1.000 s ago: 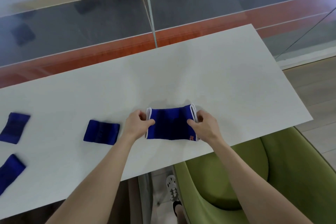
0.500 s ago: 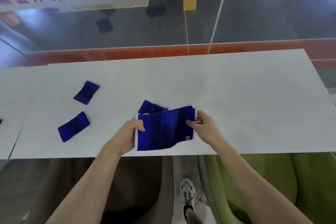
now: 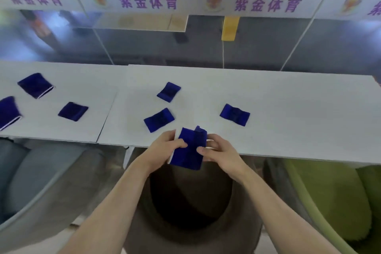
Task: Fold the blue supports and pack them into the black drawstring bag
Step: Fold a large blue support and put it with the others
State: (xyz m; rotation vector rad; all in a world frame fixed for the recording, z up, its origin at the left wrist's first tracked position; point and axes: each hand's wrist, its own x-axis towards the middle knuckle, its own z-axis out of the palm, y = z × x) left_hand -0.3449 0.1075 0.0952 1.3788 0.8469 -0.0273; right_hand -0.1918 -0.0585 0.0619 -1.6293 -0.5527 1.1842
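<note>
A blue support [image 3: 190, 150] with white edging hangs folded over the table's near edge, gripped by both hands. My left hand [image 3: 165, 146] pinches its left side and my right hand [image 3: 218, 150] pinches its right side. Several other blue supports lie on the white table [image 3: 299, 113]: folded ones at centre [image 3: 158, 119], behind it [image 3: 169, 92], to the right [image 3: 235, 114] and to the left [image 3: 73, 111]. Two larger ones with white trim lie at far left [image 3: 36, 85] [image 3: 8, 112]. No black drawstring bag is in view.
Below the table edge stand a grey chair [image 3: 41, 181], a brown round seat [image 3: 191, 202] and a green chair [image 3: 329, 202]. A glass wall with a white banner of purple characters [image 3: 148, 3] rises behind the table.
The view swung left and up, revealing more supports at left. The held support went from stretched wide between my hands to folded narrower, with my hands closer together at the table edge.
</note>
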